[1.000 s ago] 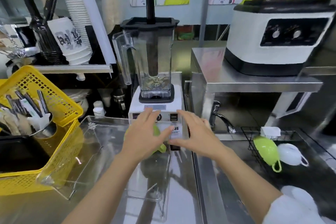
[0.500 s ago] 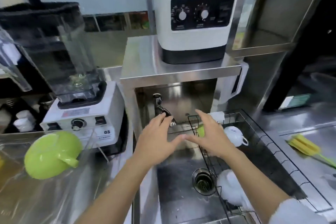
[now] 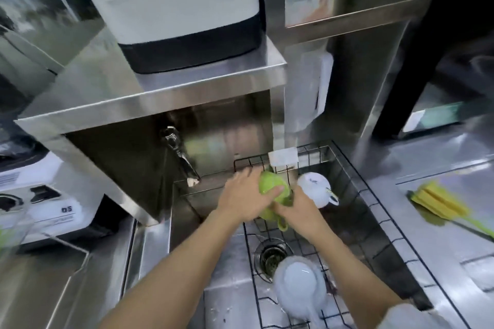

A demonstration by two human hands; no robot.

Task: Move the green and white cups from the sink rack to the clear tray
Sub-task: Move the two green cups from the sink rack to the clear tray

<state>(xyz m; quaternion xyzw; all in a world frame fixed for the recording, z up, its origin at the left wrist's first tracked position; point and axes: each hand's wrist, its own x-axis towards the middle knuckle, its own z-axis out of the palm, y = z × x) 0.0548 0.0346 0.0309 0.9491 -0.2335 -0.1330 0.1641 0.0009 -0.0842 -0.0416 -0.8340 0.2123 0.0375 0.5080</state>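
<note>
Head view: the left hand (image 3: 244, 199) and right hand (image 3: 299, 208) both close around a green cup (image 3: 272, 189) in the sink rack (image 3: 374, 211). A white cup (image 3: 316, 189) lies just beside it, and another white cup (image 3: 299, 286) nearer. These three remain to be moved; the clear tray is barely visible at the left edge.

Green cup (image 3: 272, 189) lies tilted on the black wire sink rack (image 3: 374, 211), handle at 6 o'clock; white cup (image 3: 315, 189) overturned just beside it at 3 o'clock.
</note>
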